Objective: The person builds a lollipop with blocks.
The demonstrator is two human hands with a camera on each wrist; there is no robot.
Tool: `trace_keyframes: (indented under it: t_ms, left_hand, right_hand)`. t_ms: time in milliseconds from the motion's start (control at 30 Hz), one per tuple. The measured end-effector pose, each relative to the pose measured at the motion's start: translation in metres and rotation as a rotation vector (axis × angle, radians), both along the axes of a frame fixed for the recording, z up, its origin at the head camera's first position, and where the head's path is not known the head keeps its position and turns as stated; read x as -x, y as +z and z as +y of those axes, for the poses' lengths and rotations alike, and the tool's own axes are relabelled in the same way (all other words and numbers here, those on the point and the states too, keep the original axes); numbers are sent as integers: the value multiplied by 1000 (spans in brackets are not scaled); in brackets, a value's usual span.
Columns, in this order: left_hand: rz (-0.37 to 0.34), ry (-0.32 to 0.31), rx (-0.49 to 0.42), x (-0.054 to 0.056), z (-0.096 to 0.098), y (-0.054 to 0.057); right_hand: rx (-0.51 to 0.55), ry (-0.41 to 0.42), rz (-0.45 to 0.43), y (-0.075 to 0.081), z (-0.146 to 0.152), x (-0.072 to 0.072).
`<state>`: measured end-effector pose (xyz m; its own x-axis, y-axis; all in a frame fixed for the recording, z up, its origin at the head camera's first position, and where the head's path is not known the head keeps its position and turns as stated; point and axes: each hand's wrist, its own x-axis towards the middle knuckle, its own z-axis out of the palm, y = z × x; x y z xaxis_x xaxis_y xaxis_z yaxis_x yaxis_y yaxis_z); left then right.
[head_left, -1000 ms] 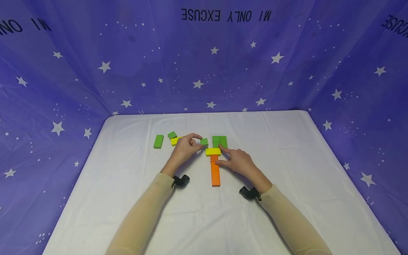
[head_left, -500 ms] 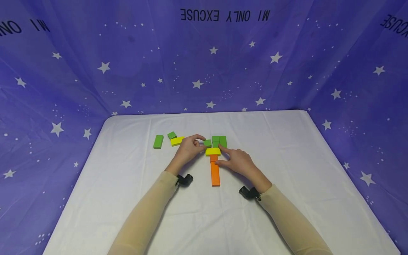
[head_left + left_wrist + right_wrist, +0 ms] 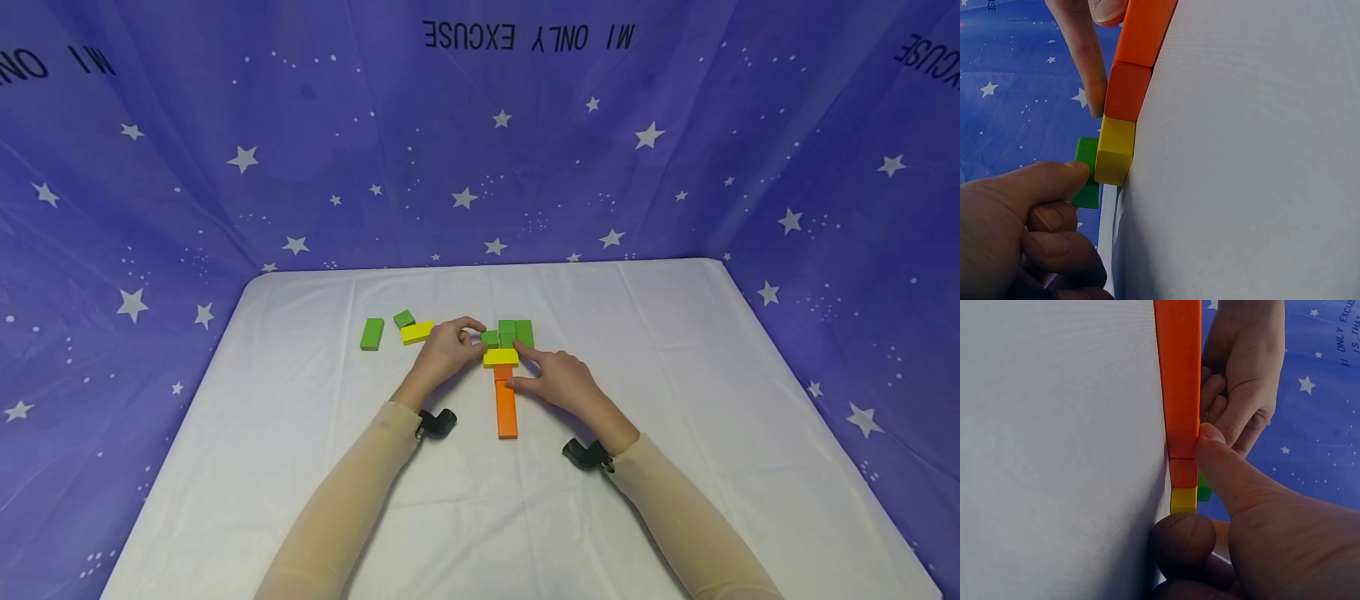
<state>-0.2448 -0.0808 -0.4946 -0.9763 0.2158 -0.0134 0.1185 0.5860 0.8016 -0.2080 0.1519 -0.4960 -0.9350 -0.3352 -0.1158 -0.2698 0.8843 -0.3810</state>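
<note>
Nearest us, two beige sleeves (image 3: 341,500), each with a black wrist mount (image 3: 585,454), reach in toward the yellow crossbar (image 3: 501,358), the block we place everything by. On its near side we count two orange blocks end to end, the long orange block (image 3: 507,410) and the short orange block (image 3: 503,372), which meets the crossbar.

Right of the crossbar is the right hand (image 3: 566,383), thumb and index finger spread apart. The right wrist view shows us its thumb tip against the long orange block, while its other fingers hide most of the greens.

Left of the crossbar, the left hand (image 3: 447,346) pinches a small green block (image 3: 490,339) just behind the crossbar's left end; the left wrist view adds its thumb pressed flat on green.

Behind the crossbar we find three more greens: two small squares (image 3: 507,326), one behind the other, and an oblong green (image 3: 524,333) on their right.

Only the head view gives us three loose blocks, left of the crossbar on the white tabletop (image 3: 750,375): a second yellow block (image 3: 416,333), a loose green square (image 3: 404,318) and a loose green oblong (image 3: 372,334). Beyond hangs a starry purple backdrop (image 3: 420,108).
</note>
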Motion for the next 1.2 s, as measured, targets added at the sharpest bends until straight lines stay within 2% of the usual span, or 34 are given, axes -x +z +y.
trace_keyframes:
  t_ms: [400,700,1200]
  left_hand:
    - [-6,-11,38,0,-1,0]
    - [14,65,69,-1,-3,-3]
    - [20,59,95,-2,0,0]
  right_hand:
    - [1,-2,0,1,0,-1]
    - [9,-1,4,0,0,-1]
    - [0,-11,-10,2,-1,-1]
